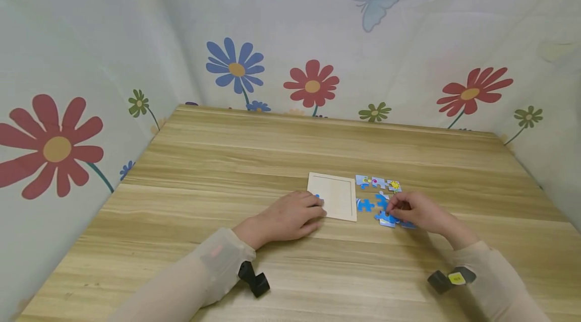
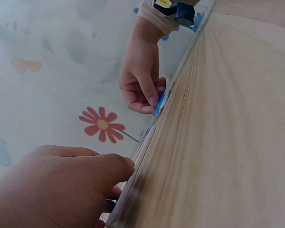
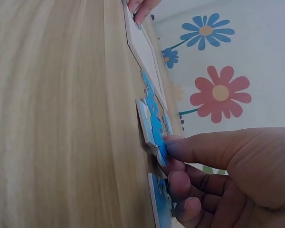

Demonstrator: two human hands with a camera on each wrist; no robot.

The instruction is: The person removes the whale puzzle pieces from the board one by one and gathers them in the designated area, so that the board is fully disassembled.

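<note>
A square wooden puzzle tray (image 1: pixel 333 218) lies flat on the table. At its left side my left hand (image 1: pixel 290 215) has bent fingers over the rim, with a bit of blue puzzle piece (image 1: pixel 318 196) showing at the fingertips; most of that piece is hidden. To the right of the tray, my right hand (image 1: pixel 419 212) pinches a blue puzzle piece (image 3: pixel 160 151) between thumb and fingers, just above other pieces. Near it lie a blue piece (image 1: pixel 365 205) by the tray's right edge and a piece with a yellow flower (image 1: pixel 394 185).
Light pieces (image 1: pixel 378 182) lie in a row beyond the right hand, and a blue piece (image 3: pixel 160 202) lies under its curled fingers. The wood-grain table (image 1: pixel 227 161) meets a flower-printed curtain (image 1: pixel 281 19) at its back and sides.
</note>
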